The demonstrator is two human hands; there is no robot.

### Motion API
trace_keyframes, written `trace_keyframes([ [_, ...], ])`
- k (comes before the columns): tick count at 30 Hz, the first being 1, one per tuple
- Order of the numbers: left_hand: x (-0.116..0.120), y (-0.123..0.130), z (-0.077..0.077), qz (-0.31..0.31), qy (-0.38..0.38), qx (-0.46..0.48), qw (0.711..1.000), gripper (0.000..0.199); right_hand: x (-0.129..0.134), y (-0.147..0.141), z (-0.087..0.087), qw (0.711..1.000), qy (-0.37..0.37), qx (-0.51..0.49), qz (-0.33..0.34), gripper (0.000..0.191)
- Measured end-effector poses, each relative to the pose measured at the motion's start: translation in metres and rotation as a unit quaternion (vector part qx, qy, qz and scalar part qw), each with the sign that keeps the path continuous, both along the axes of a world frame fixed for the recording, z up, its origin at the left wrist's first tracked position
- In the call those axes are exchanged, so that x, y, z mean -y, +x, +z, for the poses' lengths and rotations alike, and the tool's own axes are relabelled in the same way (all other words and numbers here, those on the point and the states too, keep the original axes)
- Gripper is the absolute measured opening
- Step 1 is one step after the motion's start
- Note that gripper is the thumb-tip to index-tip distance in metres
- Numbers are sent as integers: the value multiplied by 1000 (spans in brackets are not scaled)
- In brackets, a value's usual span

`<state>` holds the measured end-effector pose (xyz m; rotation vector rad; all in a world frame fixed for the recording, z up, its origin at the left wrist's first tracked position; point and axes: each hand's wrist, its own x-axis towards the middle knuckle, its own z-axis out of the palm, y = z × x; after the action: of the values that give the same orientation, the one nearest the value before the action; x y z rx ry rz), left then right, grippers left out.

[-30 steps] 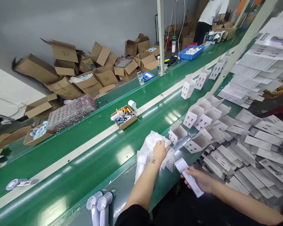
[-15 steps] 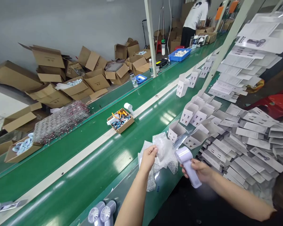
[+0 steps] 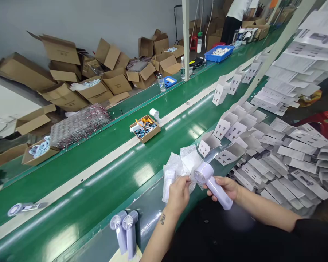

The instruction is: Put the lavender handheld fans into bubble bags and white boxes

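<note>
My right hand (image 3: 226, 187) is wrapped round the handle of a lavender handheld fan (image 3: 220, 192), its round head tilted up to the left. Right beside that head, my left hand (image 3: 179, 192) has its fingers closed on the edge of a clear bubble wrap bag (image 3: 190, 158). The fan's head overlaps the bag in view; whether it is inside the mouth I cannot tell. More bubble wrap (image 3: 171, 171) lies on the bench under and behind my left hand. Two lavender fans (image 3: 129, 234) lie side by side to the left of my left forearm.
Open white boxes (image 3: 207, 142) stand along the bench's right side, with piles of folded cartons (image 3: 287, 163) beyond. On the green conveyor (image 3: 109, 185) are a small parts box (image 3: 149, 134) and another fan (image 3: 23, 208). A metal post (image 3: 186, 40) rises behind. A co-worker (image 3: 236, 14) stands far back.
The fan in my right hand has moved left, its head now against the bubble wrap bag. My left hand has come closer to the fan. The whole view has shifted slightly.
</note>
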<state>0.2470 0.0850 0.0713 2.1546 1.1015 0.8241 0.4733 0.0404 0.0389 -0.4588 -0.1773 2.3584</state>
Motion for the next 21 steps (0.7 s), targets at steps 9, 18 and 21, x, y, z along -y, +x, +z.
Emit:
trace_keyframes([
  [9,34,16,-7,-43,-106,67,991,15,-28,10,-1,999,-31,18,18,40],
  [18,33,73,-23,128,-576,545,596,31,-31,14,-6,996,1,52,69,58],
  [21,36,75,-27,118,-599,540,579,31,-32,15,-13,995,5,39,92,63],
])
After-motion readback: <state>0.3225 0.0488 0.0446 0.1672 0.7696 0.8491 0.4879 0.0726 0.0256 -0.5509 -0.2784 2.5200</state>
